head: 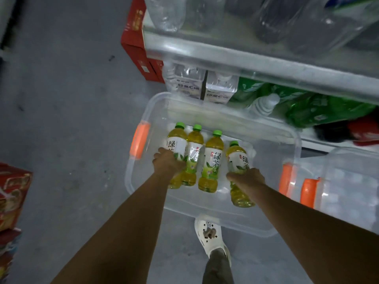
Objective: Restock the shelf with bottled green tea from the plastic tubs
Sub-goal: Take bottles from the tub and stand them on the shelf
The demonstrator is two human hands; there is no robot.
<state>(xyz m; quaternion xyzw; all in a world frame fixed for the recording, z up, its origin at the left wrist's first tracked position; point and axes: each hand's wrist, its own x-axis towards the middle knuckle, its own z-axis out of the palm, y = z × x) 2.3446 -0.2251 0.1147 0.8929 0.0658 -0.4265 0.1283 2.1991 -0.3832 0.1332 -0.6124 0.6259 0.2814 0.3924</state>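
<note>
Four green tea bottles (211,160) lie side by side in the clear tub (225,222) on the floor, below the shelf edge (246,64). The left hand (168,162) grips the leftmost bottle (176,144); the right hand (246,178) grips the rightmost bottle (238,158). Free tub floor remains rightward. A second tub (338,181) stands just beside.

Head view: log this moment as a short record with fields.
tub: clear plastic tub with orange handles, on the floor by the shelf
bottles: four green tea bottles lying in the tub
left hand: grips the leftmost bottle
right hand: grips the rightmost bottle
second tub: to the right, contents unclear
</note>
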